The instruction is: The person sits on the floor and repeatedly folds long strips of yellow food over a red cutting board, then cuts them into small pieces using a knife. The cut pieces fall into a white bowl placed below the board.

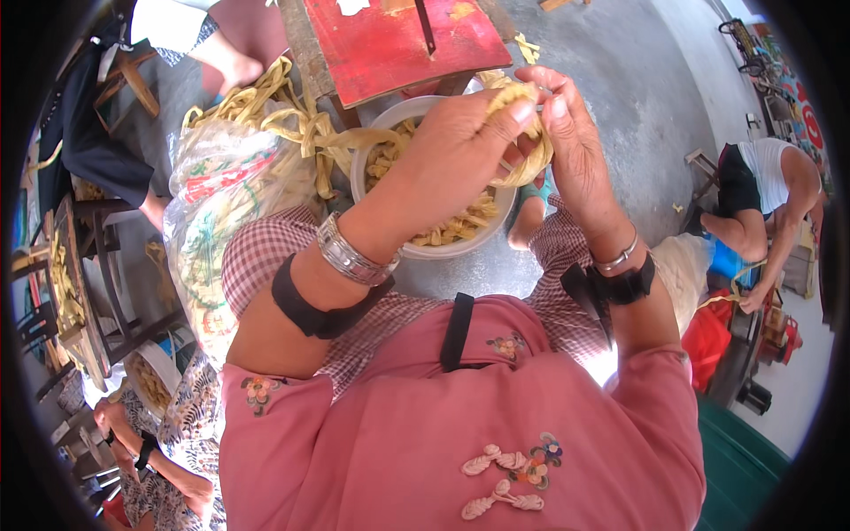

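My left hand and my right hand are raised close together over a white tub. Both grip one pale yellow strip, which looks like tofu skin and is bent into a loop between them. The fingertips of both hands pinch its upper part; some of my left fingers are hidden. Inside the tub lie many short knotted yellow pieces, partly covered by my left forearm. Long loose yellow strips lie across a clear plastic bag left of the tub, one reaching over its rim.
A red-topped wooden table stands just beyond the tub. At the right, a bent-over person handles a strip. Another person's hands are at lower left, near a bucket of pieces. A wooden bench stands left.
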